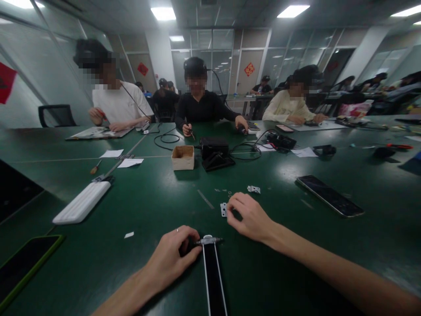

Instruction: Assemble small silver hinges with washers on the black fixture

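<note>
My left hand (177, 251) is closed, thumb and forefinger pinching the left end of a short metal rod (208, 240). The rod lies crosswise at the top of a long dark strip with white edges (213, 274), which runs toward me and out of the picture. To the right, my right hand (251, 216) has its fingertips curled together at the edge of a small silvery bracket with holes (223, 210) on the green table. Just beyond that hand lie another small metal bracket (253, 189) and tiny rings (230, 193).
A phone (330, 195) lies at the right, a green-edged one (26, 265) at the left. Also on the left are a white bar-shaped block (82, 202) and a screwdriver (95, 167). A small box (183, 158) and a black device (214, 151) stand ahead. Three people sit opposite.
</note>
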Motion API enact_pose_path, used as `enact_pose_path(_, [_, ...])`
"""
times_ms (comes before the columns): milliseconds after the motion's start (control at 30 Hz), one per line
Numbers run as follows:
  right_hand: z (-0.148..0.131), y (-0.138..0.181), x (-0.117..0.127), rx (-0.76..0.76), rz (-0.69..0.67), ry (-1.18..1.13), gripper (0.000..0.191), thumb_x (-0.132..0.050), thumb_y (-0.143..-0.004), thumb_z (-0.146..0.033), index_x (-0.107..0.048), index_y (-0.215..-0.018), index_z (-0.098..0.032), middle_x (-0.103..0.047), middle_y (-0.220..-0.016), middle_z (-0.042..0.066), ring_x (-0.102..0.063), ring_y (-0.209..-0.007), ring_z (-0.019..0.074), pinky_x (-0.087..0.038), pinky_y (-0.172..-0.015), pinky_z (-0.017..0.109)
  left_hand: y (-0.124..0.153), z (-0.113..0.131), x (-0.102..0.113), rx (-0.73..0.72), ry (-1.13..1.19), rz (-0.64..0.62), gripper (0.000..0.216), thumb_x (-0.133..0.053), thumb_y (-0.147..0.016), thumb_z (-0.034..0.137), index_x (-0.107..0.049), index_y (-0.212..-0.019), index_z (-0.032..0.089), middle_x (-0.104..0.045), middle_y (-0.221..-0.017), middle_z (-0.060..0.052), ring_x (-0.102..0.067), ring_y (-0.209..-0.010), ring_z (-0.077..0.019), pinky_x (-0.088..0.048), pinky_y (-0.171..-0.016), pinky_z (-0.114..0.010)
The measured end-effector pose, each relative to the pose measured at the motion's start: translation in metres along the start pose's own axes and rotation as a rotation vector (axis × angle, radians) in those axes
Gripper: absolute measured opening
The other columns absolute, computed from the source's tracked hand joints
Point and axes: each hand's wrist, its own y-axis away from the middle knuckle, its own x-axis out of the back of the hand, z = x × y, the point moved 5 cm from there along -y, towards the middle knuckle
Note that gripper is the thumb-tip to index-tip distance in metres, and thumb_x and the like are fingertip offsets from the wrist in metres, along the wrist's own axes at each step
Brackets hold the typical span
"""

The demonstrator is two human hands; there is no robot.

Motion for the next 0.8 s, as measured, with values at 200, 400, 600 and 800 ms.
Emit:
enact_pose_path(200, [-0.025,0.009,-0.007,-0.009,0.037,-0.259,0.010,-0.046,-0.086,-0.013,-0.055,-0.081,-0.015,-0.058,-0.082,0.006,-0.053,-0.075,0.0162,-0.045,-0.067,0.029,0.000,0.002,0.002,-0.009,-0.026,0.028,0.009,-0.057,-0.079,0.021,-0.060,-0.087,0.019,-0.054,-0.065,0.004,-0.050,-0.055,-0.0126,-0.040,-0.052,-0.022])
enact_pose_path(400, [-0.057,0.024,-0.005,0.199,0.159,-0.284,0.010,-0.046,-0.084,-0.015,-0.055,-0.085,-0.016,-0.061,-0.080,0.007,-0.053,-0.076,0.0175,-0.044,-0.067,0.032,0.009,0.014,0.009,-0.176,0.003,0.198,0.011,-0.054,-0.084,0.021,-0.057,-0.094,0.019,-0.059,-0.078,-0.001,-0.055,-0.063,-0.0146,-0.047,-0.058,-0.024])
enact_pose_path(600, [-0.058,0.026,-0.007,0.186,0.221,-0.250,0.008,-0.047,-0.078,-0.014,-0.053,-0.078,-0.018,-0.059,-0.075,0.006,-0.052,-0.071,0.0174,-0.044,-0.064,0.031,0.016,0.015,0.001,-0.326,0.003,0.198,0.020,-0.052,-0.087,0.016,-0.055,-0.106,0.020,-0.062,-0.094,-0.006,-0.060,-0.084,-0.0193,-0.052,-0.073,-0.030])
enact_pose_path(800, [-0.046,0.025,-0.009,0.118,0.165,-0.321,0.007,-0.047,-0.075,-0.012,-0.048,-0.074,-0.018,-0.058,-0.077,0.006,-0.054,-0.070,0.0159,-0.047,-0.061,0.028,0.010,0.011,0.005,-0.246,-0.043,0.167,0.016,-0.047,-0.087,0.016,-0.058,-0.099,0.020,-0.063,-0.093,-0.006,-0.061,-0.085,-0.0191,-0.053,-0.075,-0.031])
